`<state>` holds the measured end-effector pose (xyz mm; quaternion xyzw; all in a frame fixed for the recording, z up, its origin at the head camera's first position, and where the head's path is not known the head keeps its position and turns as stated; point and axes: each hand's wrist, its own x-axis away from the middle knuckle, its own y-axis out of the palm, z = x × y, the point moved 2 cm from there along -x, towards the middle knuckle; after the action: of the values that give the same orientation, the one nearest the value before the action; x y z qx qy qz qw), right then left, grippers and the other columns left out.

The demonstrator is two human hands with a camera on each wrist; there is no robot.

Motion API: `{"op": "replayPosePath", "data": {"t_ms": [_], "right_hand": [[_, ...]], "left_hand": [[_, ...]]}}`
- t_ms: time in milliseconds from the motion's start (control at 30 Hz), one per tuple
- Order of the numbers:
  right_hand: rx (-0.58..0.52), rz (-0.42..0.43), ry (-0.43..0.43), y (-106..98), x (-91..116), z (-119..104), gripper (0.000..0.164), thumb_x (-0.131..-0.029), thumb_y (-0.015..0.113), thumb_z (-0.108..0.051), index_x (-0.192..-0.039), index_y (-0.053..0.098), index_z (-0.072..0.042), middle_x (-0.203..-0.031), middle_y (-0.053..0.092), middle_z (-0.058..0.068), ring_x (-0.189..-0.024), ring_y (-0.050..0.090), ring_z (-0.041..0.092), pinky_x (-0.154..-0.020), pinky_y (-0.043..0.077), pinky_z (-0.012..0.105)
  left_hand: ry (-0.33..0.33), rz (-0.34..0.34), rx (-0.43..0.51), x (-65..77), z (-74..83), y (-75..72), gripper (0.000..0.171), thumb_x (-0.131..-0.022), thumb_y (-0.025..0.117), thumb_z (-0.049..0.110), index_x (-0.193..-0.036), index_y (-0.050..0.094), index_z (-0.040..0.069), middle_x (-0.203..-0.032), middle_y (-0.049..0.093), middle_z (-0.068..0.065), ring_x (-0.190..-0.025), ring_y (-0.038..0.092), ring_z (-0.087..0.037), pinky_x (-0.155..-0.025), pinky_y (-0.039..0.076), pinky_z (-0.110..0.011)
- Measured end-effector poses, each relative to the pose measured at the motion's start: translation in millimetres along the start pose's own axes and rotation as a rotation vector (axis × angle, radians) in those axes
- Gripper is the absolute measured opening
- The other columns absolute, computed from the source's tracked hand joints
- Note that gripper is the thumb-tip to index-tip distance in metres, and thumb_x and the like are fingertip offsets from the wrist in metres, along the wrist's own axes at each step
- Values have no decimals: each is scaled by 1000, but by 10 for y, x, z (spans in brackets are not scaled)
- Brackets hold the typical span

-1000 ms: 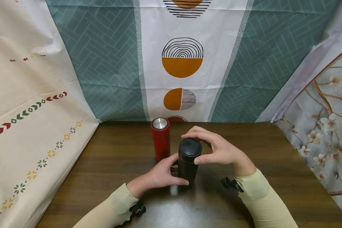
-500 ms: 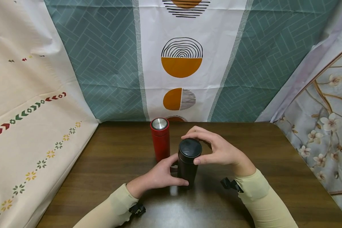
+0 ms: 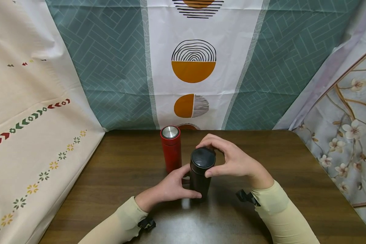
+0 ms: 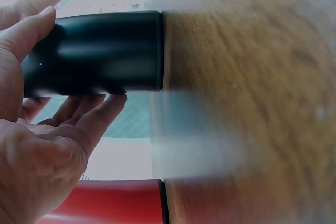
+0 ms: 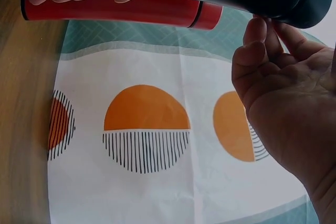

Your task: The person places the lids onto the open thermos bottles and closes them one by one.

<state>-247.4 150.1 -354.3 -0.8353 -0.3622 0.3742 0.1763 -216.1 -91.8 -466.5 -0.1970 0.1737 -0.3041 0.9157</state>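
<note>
A black vacuum flask stands upright on the brown wooden table, its dark round lid on top. My left hand grips the flask's body from the left, thumb in front; in the left wrist view its fingers reach along the far side. Around the lid, from the right, my right hand holds with the thumb at the front and curled fingers at the back. In the right wrist view these fingertips meet the flask near its lid end. A red flask with a silver-topped lid stands upright just behind the left hand.
The brown table runs back to a teal and white patterned cloth. A cream embroidered cloth hangs on the left and a floral cloth on the right.
My right thumb has slid slightly left across the front of the lid, and the fingers behind it have shifted a little. The left hand and both flasks stay in place.
</note>
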Motion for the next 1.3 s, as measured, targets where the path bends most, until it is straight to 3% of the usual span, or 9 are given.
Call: {"op": "replayPosePath", "data": {"t_ms": [333, 567, 667, 833, 1000, 1300], "right_hand": [[49, 10, 38, -1, 16, -10, 71, -78, 105, -21, -137, 65, -22, -126, 65, -2, -112, 64, 20, -96, 55, 37], [55, -9, 12, 0, 15, 6, 83, -86, 96, -52, -153, 60, -18, -137, 63, -1, -118, 62, 21, -102, 52, 35], [34, -30, -20, 10, 11, 8, 85, -91, 89, -57, -159, 58, -16, -139, 61, 1, -124, 59, 24, -105, 50, 37], [-10, -56, -55, 25, 16, 20, 73, -97, 88, -41, -158, 58, -14, -137, 60, 3, -126, 58, 26, -105, 51, 40], [-12, -52, -59, 27, 23, 26, 69, -93, 88, -19, -156, 61, -15, -137, 61, 3, -126, 58, 26, -105, 51, 41], [23, -26, -51, 15, -6, -5, 64, -88, 93, -15, -146, 66, -15, -130, 65, 0, -119, 61, 23, -99, 52, 39]], "left_hand": [[0, -1, 8, -6, 10, 1, 78, -85, 101, 28, -152, 60, 33, -143, 69, 12, -131, 67, -14, -114, 53, -44], [-1, -1, 10, -1, 4, 4, 78, -86, 100, 28, -152, 59, 33, -143, 69, 13, -132, 66, -15, -114, 53, -45], [-9, -2, 19, 4, 8, 5, 78, -85, 100, 28, -152, 60, 34, -142, 69, 13, -132, 66, -15, -114, 53, -46], [-19, -5, 27, 6, 13, 4, 78, -85, 101, 28, -151, 60, 35, -142, 69, 14, -132, 66, -14, -114, 53, -46], [-17, -5, 12, 0, 6, 0, 78, -85, 101, 28, -151, 60, 36, -141, 68, 15, -132, 65, -12, -115, 53, -44], [-8, 0, 9, 3, 30, -1, 77, -85, 100, 29, -151, 60, 33, -141, 70, 13, -131, 67, -14, -114, 53, -46]]}}
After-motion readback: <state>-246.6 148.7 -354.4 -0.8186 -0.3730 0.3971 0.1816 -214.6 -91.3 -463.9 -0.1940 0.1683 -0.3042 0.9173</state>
